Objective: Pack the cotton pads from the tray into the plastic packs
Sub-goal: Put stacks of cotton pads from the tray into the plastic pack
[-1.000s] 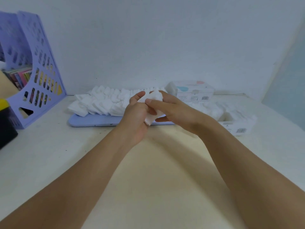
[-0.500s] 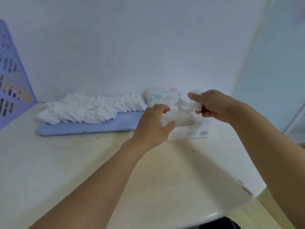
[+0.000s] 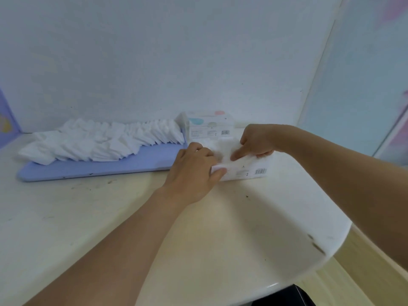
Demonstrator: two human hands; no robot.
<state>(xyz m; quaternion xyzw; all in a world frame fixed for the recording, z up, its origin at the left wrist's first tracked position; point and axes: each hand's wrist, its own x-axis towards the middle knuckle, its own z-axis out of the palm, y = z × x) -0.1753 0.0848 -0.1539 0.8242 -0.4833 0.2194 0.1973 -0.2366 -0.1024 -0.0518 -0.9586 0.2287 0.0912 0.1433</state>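
Closest to us, our two bare forearms reach forward over the pale table, whose rounded near-right corner shows some dark scuffs. A dark shape at the bottom edge is cut off and we cannot tell what it is.

Our left hand curls around the near-left end of the open plastic pack, thumb on its front wall and fingers over the top edge, gripping it. Our right hand comes in from the right, index finger stretched out straight and pressing down on the white cotton pad inside the pack's opening; the other fingers are tucked under. Whether that hand also pinches the pad we cannot tell, since the white pad and the white contents blur together.

On the pack's front we see a barcode and small print, too fine to read.

Just behind it stands a second pack, with a barcode, unreadable lines of text, and teal, grey-green and pink blobs on its top.

To the left, the lilac tray lies flat, carrying a long overlapping row of cotton pads along its far side.

At the far left edge a sliver of a purple rack is cut off by the frame.
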